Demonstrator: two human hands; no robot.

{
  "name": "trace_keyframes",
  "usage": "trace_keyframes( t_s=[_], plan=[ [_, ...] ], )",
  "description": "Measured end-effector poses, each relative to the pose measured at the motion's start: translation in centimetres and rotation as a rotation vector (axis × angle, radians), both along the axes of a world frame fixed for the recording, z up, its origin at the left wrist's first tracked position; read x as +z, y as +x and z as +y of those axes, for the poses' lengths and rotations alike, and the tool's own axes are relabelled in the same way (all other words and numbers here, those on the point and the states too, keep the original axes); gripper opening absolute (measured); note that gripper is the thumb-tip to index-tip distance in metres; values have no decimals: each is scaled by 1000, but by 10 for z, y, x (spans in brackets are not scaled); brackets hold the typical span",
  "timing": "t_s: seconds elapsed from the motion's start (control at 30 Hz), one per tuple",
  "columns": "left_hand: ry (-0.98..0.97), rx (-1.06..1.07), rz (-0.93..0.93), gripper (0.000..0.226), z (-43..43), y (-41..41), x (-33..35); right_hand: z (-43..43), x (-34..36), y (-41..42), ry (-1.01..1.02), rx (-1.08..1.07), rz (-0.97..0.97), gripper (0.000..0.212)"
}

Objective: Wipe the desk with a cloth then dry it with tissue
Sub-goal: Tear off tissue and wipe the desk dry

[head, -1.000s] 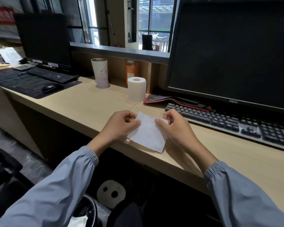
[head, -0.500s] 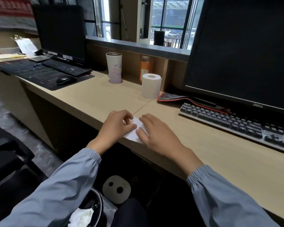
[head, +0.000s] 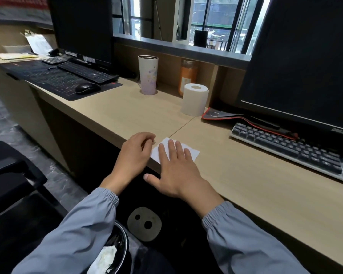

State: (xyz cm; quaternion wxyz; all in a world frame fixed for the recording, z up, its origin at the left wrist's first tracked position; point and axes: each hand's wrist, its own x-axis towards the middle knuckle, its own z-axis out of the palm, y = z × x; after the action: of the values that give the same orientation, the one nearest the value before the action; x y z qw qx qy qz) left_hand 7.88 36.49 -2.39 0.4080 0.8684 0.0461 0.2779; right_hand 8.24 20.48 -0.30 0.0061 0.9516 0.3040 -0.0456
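A folded white tissue (head: 192,152) lies flat on the wooden desk (head: 255,186) near its front edge. My right hand (head: 175,167) presses down on the tissue with straight, spread fingers; the thumb hangs past the desk edge. My left hand (head: 136,153) is just left of the tissue with fingers curled; its fingertips are apart from the tissue and hold nothing. A white tissue roll (head: 194,99) stands upright farther back on the desk.
A keyboard (head: 293,151) and large monitor (head: 301,62) are at right, with a red-edged pad (head: 222,115) beside the roll. A tall cup (head: 148,75) and orange jar (head: 187,77) stand at the back. Another keyboard, mouse (head: 87,88) and mat lie left. A bin (head: 115,254) is below.
The tissue was held up between both hands; now it lies flat on the desk under my right hand. My left hand has let go and drawn slightly left.
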Motion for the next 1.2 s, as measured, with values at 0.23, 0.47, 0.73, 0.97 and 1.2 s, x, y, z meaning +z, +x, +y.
trace_keyframes(
  t_s=[0.23, 0.47, 0.73, 0.97, 1.2],
  plan=[
    [-66, 15, -27, 22, -2, -4, -1, 19, -7, -6, -77, -53, -151, 105],
    [47, -34, -52, 20, -19, -7, -7, -6, -9, -14, -74, -25, -171, 104],
    [225, -60, -153, 20, -47, -11, -20, -74, -7, -45, -42, -39, -195, 101],
    [217, -71, -197, 21, -71, -15, -23, -137, -10, -75, 3, -90, -178, 101],
    [170, -85, -234, 25, -83, -20, -22, -121, -8, -72, 0, -108, -191, 103]
  ],
)
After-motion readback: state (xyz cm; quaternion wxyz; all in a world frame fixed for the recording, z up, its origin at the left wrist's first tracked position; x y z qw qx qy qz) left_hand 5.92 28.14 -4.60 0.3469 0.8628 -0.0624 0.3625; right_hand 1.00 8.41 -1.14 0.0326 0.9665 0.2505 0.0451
